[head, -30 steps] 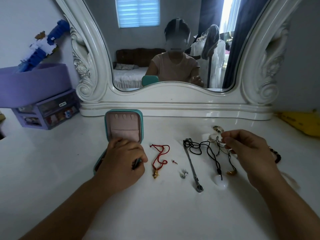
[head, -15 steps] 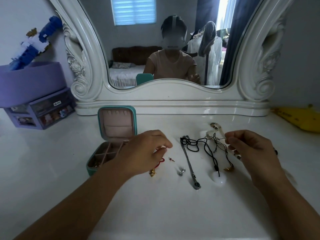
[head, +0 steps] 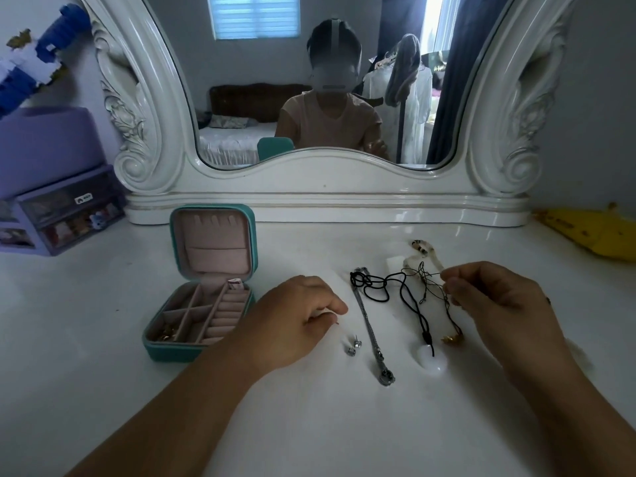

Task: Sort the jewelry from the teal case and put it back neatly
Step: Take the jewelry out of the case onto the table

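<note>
There is one view only, a wide-angle camera worn on the person's head. It looks forward and down over a glossy white dressing table (head: 103, 339), close to both bare forearms, which enter from the bottom edge. It faces an ornate white-framed mirror (head: 327, 187) at the back, straight ahead, whose glass shows the wearer and the room behind

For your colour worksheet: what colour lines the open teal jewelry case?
Pale pink lining, clearest in the head view.
</note>
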Available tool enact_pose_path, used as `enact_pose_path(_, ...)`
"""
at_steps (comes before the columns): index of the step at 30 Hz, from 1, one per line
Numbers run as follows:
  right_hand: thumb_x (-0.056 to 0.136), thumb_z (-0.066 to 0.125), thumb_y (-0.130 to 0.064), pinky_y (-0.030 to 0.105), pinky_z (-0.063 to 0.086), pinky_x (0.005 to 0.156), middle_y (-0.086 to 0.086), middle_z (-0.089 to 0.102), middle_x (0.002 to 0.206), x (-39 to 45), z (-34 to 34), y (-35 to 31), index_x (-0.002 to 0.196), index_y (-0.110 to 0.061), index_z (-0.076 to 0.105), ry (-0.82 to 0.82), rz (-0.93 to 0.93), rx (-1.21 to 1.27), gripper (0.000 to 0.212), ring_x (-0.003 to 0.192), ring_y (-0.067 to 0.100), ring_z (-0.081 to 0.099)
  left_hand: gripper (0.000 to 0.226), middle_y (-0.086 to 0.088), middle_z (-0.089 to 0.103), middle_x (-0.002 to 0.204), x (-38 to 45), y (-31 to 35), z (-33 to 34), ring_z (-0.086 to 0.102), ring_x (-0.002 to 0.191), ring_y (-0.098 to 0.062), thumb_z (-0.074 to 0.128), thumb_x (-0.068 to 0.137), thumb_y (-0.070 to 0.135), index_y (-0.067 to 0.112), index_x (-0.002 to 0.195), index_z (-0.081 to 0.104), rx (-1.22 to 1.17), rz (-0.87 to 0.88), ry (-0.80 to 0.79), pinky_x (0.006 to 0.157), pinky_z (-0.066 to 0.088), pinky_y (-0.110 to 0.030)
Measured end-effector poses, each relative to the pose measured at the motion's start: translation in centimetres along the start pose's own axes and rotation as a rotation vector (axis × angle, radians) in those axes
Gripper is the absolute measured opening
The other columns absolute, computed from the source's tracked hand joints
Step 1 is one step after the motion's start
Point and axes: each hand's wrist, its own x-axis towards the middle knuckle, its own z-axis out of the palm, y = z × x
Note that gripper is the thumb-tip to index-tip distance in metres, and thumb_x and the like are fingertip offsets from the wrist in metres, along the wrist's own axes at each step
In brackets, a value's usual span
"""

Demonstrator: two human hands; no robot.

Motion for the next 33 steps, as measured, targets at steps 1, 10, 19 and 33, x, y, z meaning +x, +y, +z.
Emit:
enact_pose_path(1,0.086,0.059,-0.009,0.007,0.043,0.043,0.01,0.066,0.077,-0.1,0.0,-0.1,0.08,-0.018,0.068,-0.013,0.0,-0.002,0.014,0.059,0.006,0.054,0.017,0.021,0.057,0.088,0.0,0.0,0.2,0.056,0.087,0.002,0.059,0.085,0.017,0.025,0.095,0.071,0.004,0.025,-0.025,0.079,0.044,-0.016)
enact_pose_path(10,0.087,0.058,-0.007,0.003,0.038,0.041,0.014,0.067,0.079,-0.5,0.2,-0.4,0.081,-0.013,0.068,-0.074,-0.071,-0.11,0.013,0.053,0.006,0.048,0.011,0.02,0.056,0.074,0.0,-0.2,-0.3,0.054,0.081,0.004,0.067,0.08,0.014,0.023,0.08,0.074,0.111,0.011,-0.009,0.073,0.043,-0.018)
enact_pose_path(19,0.085,0.06,-0.007,0.006,0.04,0.043,0.009,0.067,0.075,0.1,0.0,0.6,0.079,-0.018,0.068,-0.052,-0.056,-0.151,0.015,0.053,0.003,0.05,0.01,0.016,0.059,0.077,-0.1,-0.6,-1.0,0.056,0.083,-0.004,0.062,0.077,0.024,0.026,0.075,0.071,0.149,-0.041,0.016,0.077,0.049,-0.03)
enact_pose_path(33,0.085,0.06,-0.01,0.027,0.054,0.062,-0.009,0.065,0.08,-0.5,0.4,0.3,0.083,-0.025,0.066,-0.17,-0.148,-0.301,0.016,0.073,0.005,0.059,0.044,0.021,0.057,0.08,-0.6,1.8,0.1,0.05,0.083,0.003,0.055,0.065,0.065,0.037,0.097,0.066,0.028,0.094,-0.089,0.07,0.041,-0.011)
